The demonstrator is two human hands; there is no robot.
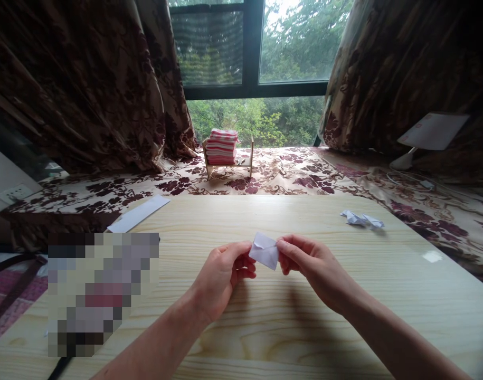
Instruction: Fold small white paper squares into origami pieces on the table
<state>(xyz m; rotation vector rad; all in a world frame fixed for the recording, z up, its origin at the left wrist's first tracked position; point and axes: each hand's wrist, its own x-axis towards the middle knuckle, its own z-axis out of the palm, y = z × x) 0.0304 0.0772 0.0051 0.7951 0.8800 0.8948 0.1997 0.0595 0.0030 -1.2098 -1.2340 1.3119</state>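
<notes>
A small piece of folded white paper (265, 252) is held up above the wooden table, between my two hands. My left hand (225, 272) pinches its left edge between thumb and fingers. On the opposite side, my right hand (308, 261) grips the upper right corner with thumb and forefinger. A crease or flap runs across the upper part of the paper. Some fingertips are hidden behind it.
Folded paper pieces (362, 219) lie at the table's (209, 221) far right. A white paper strip (140, 213) rests at the far left edge, behind a blurred-out object (102, 295) with a black cord. Beyond stand a small rack of striped cloths (222, 148) and a lamp (433, 131).
</notes>
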